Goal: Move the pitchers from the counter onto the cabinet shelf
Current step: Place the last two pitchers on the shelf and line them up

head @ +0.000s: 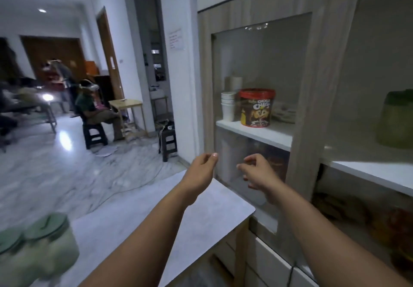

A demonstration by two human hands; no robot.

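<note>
Both bare hands were raised before the wood-framed glass cabinet door [252, 99], empty: the left hand [202, 166] loosely curled, the right hand [257, 172] with fingers spread apart, neither gripping anything. Two blurred clear pitchers with green lids [35, 246] stood well apart from them, at the near left corner of the pale grey counter [201, 215]. Another green-topped pitcher [395, 119] sat on the white cabinet shelf [380, 175] far right.
</note>
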